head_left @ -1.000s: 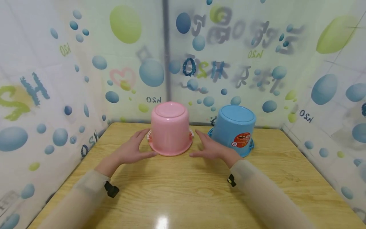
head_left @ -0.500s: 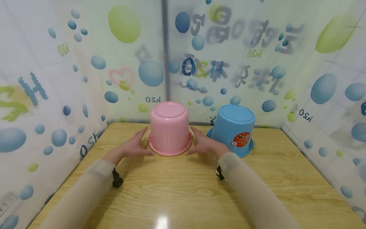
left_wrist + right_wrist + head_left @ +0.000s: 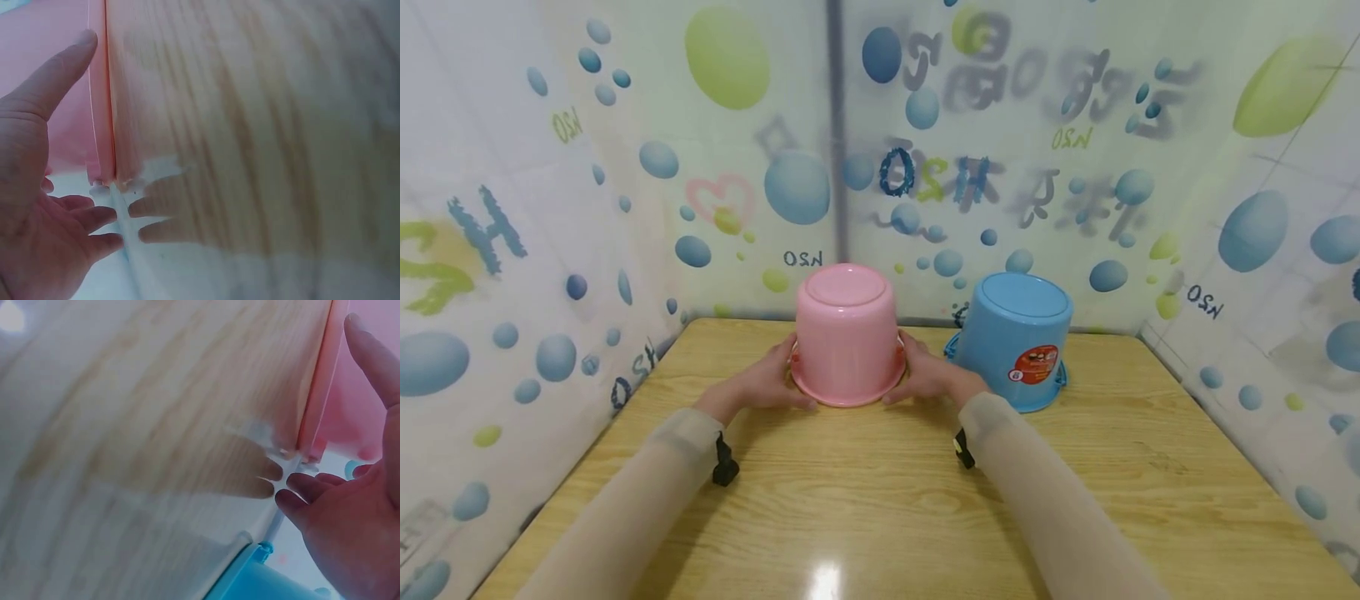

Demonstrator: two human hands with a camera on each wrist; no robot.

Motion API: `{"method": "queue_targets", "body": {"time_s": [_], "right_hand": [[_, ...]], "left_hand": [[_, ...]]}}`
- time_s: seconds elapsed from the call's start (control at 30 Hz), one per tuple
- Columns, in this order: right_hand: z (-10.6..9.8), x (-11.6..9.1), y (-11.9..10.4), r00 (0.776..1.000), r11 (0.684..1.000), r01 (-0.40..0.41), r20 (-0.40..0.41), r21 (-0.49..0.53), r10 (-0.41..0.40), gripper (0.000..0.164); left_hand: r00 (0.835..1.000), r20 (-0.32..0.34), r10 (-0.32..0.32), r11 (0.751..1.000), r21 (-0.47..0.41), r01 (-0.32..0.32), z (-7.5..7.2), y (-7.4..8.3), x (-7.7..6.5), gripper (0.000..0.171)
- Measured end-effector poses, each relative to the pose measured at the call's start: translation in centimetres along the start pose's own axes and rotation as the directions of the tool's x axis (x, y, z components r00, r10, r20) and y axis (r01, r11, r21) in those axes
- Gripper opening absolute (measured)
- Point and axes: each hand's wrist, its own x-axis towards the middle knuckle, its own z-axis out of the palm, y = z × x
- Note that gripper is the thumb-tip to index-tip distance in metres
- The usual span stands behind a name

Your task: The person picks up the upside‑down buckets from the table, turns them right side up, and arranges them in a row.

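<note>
A pink plastic bucket stands upside down on the wooden table, its rim down. My left hand is at its left side and my right hand at its right, with thumbs toward the front and fingers reaching behind. In the left wrist view, the thumb lies over the pink wall near the rim, and the other fingers are loosely bent beside the table surface. The right wrist view shows a matching pose, the thumb extended along the bucket's wall. Some fingertips are hidden behind the bucket.
An upturned blue bucket with a red label stands just right of my right hand, close to my wrist. Patterned curtains enclose the table at the back and both sides.
Both hands have moved inward from beside the pink bucket to its lower sides, fingers now passing behind it. Neither bucket has visibly moved on the table.
</note>
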Motion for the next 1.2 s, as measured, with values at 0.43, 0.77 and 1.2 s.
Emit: {"method": "queue_targets", "body": {"time_s": [0.43,0.77,1.2], "right_hand": [[0.2,1.5,0.8,1.000,0.999,-0.007,-0.011,0.043,0.007,0.144],[0.3,0.9,0.3,0.996,0.984,0.085,-0.045,0.158,-0.079,0.148],[-1.6,-1.0,1.0,0.986,0.959,0.161,-0.072,0.232,-0.148,0.134]], "left_hand": [[0.999,-0.006,0.039,0.997,-0.060,-0.040,0.0,0.3,0.4,0.148],[0.998,-0.042,0.049,0.994,-0.092,-0.052,-0.1,-0.1,0.1,0.146],[0.990,-0.098,0.102,0.983,-0.140,-0.116,-1.0,0.7,-0.9,0.116]]}}
